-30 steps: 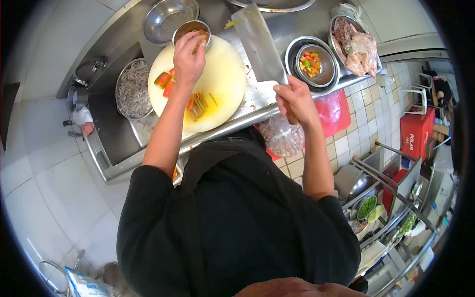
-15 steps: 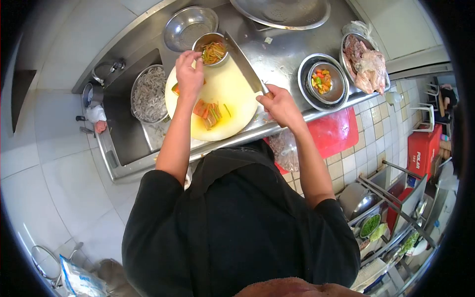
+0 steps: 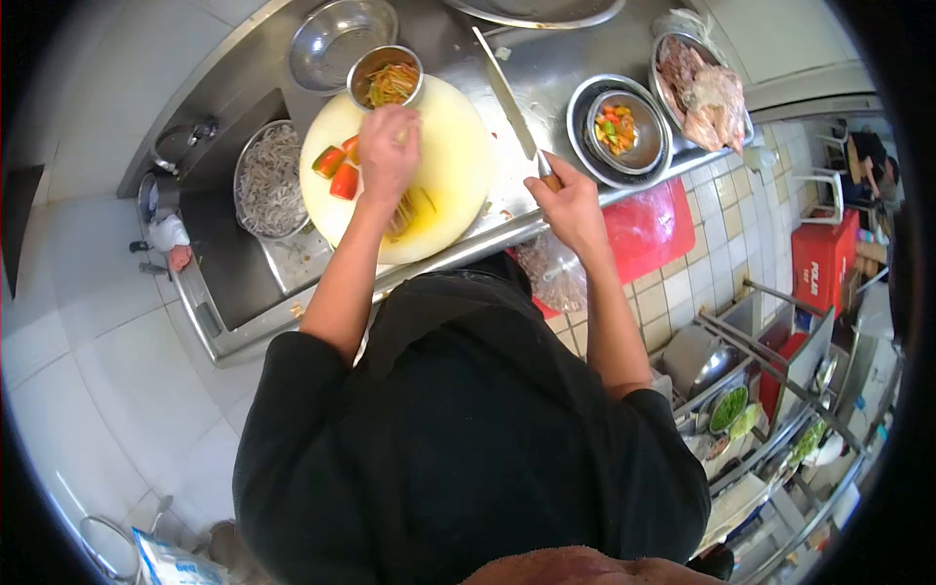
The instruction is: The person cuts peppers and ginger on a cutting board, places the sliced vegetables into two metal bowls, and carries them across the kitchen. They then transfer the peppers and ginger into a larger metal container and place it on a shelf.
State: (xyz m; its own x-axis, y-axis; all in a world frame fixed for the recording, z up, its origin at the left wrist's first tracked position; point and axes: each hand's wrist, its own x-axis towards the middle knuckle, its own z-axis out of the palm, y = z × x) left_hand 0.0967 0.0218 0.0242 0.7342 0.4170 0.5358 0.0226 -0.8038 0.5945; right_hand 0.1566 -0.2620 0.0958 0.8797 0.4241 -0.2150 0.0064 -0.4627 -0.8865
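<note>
My right hand (image 3: 570, 205) grips a large knife (image 3: 507, 100) by its handle, the blade pointing away over the steel counter to the right of the round cutting board (image 3: 453, 146). Over the board is my left hand (image 3: 388, 151), its fingers bent and smeared by motion; whether they hold anything does not show. Red and green pepper pieces (image 3: 343, 181) lie to its left. Thin pepper strips (image 3: 417, 210) rest nearer to me, partly hidden by my left wrist. Just beyond that hand, a small steel bowl (image 3: 359, 83) with cut strips (image 3: 393, 82) stands at the board's far edge.
Left of the board, a bowl of greyish strips (image 3: 276, 185) sits in the sink (image 3: 219, 234). On the right are nested bowls with chopped peppers (image 3: 616, 131) and a bowl of raw meat (image 3: 712, 97). A steel colander (image 3: 341, 44) stands behind. Below the counter is a red lid-like surface (image 3: 648, 234).
My left hand has come back from the small bowl's rim to over the board. The knife has swung away from the bowl, still in my right hand. The camera view has shifted.
</note>
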